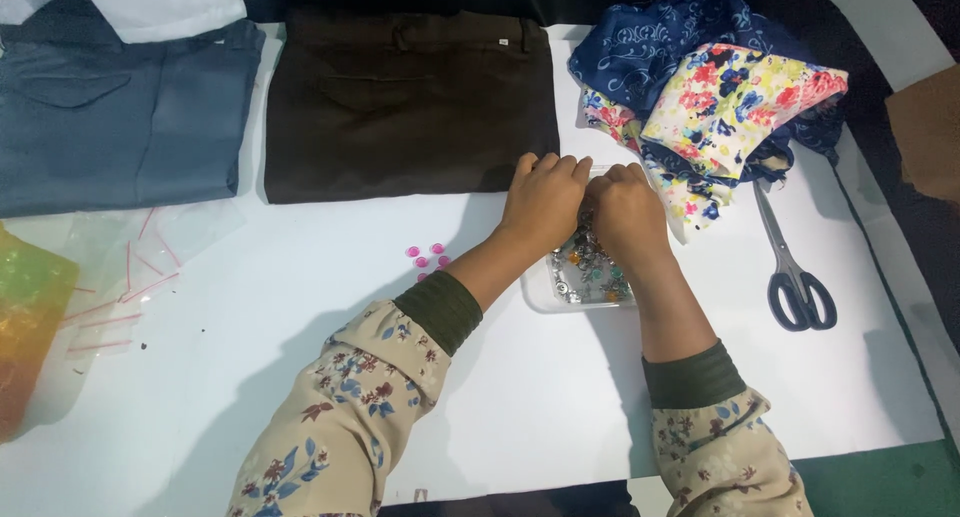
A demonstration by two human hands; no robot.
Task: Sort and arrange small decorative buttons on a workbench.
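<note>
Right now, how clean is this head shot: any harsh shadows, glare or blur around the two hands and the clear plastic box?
Head view: even overhead light, no glare on the white tabletop; soft shadows fall left of the forearms. The left hand and right hand are sharp, but the contents of the clear plastic box are too small to identify. The grey-handled scissors are crisp; frame edges darken and bend slightly.

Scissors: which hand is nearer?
Right. The right hand sits over the clear tray, just left of the scissors; the left hand is farther left, beside it.
</note>
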